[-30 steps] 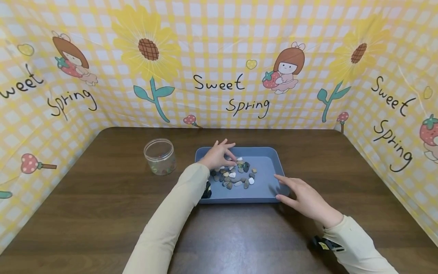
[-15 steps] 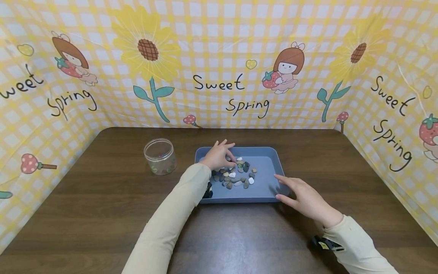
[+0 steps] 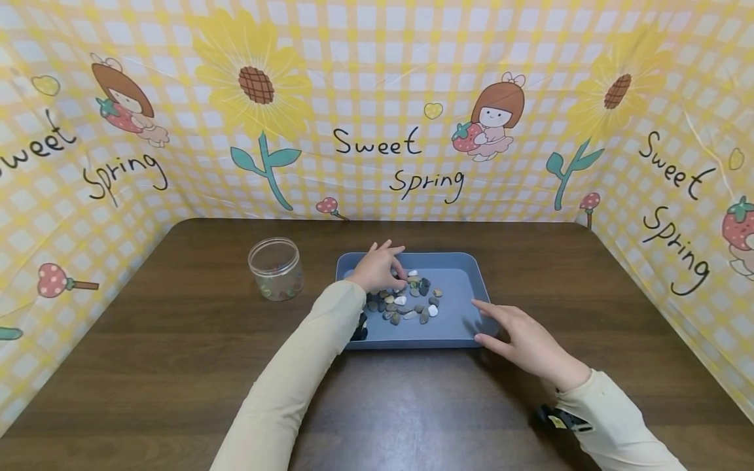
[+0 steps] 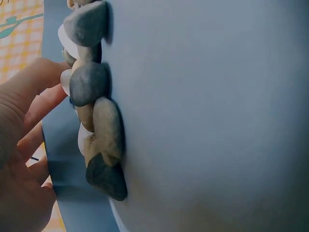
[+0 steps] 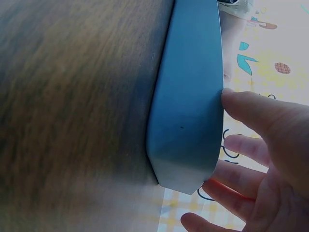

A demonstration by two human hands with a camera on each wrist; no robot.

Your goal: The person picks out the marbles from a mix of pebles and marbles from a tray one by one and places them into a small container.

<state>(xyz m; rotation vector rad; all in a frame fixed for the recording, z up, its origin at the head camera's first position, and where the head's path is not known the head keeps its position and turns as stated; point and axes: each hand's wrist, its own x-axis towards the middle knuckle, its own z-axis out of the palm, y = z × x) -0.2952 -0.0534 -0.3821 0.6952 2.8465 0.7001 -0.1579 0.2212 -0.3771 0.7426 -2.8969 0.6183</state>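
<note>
A blue-grey tray (image 3: 456, 281) holds several grey, brown and white pebbles (image 3: 391, 307). Among them lies a small greenish, shiny piece (image 3: 414, 285), too small to identify. My left hand (image 3: 377, 269) reaches into the tray's far left part, thumb and forefinger close together at the pebbles. In the left wrist view, pebbles (image 4: 89, 83) cover the fingertips, so whether something is pinched is hidden. My right hand (image 3: 527, 340) touches the tray's right edge. Thumb and fingers look fairly straight in the right wrist view, where the thumb (image 5: 246, 107) meets the rim.
A clear lidless jar (image 3: 275, 271) with small greenish and red pieces at its bottom stands left of the tray on the dark wooden table (image 3: 177, 340). Yellow checked cloth (image 3: 365, 78) hangs around the table's back and sides. A black wrist device (image 3: 562, 418) sits below the right hand.
My left hand has shifted very slightly to the right, with its fingertips staying at the same pebbles. The right hand, tray and jar have not moved.
</note>
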